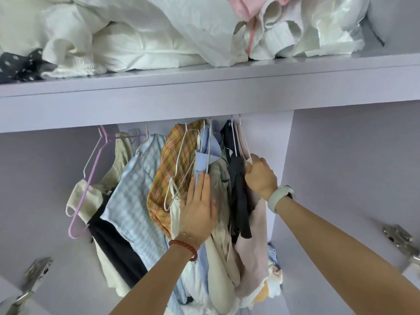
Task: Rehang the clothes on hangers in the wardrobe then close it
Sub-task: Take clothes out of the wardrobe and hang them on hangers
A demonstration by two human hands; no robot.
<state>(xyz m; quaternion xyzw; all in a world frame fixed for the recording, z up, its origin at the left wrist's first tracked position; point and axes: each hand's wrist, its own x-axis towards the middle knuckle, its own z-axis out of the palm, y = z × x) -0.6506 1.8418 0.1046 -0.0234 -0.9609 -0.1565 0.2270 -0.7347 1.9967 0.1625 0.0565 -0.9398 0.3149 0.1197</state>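
Lilac wardrobe (341, 178) walls framed a row of clothes (159, 178) hanging on wire hangers below a shelf (204, 87) piled with white bedding (147, 30). At the far left hung a purple hanger (91, 178). The left hand (197, 208) lay flat, fingers straight, pressing against a beige garment (219, 178) just beside an orange plaid one (168, 169). The right hand (260, 176), a watch (280, 197) on its wrist, was curled around the hanger of a pink garment (252, 258) at the right end of the row.
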